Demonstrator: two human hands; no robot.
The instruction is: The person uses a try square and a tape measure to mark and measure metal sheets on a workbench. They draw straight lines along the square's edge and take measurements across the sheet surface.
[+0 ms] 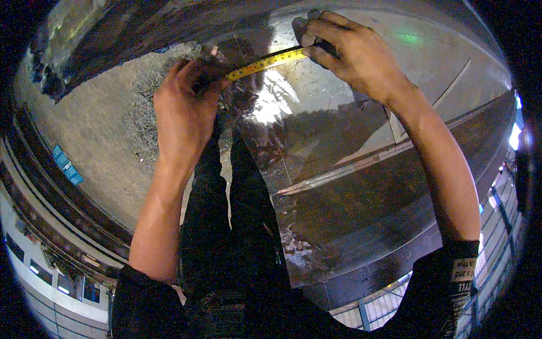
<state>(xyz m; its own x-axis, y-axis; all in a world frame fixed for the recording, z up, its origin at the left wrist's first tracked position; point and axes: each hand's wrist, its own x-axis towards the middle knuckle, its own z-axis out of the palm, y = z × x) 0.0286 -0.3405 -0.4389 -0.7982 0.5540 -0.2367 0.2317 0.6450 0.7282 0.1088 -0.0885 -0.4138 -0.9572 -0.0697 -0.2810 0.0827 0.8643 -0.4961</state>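
Note:
A yellow tape measure blade point(265, 64) is stretched between my two hands, rising slightly to the right. My left hand point(185, 104) is closed at the blade's left end, with its fingertips in shadow. Closed round a dark object at the other end, apparently the tape's case point(300, 26), is my right hand point(355, 53). The blade is in front of a curved, shiny metal surface point(322, 93), whose bright reflection lies just below it. Whether the blade touches that surface, I cannot tell.
A rough dark edge point(73, 62) curves across the upper left. Below it spreads a sandy brown area point(96, 113) with grey debris point(145, 110). Pale strips point(361, 164) run along the metal at right. A blue rectangular piece point(67, 164) lies at far left, and my dark-clothed legs point(237, 226) extend below.

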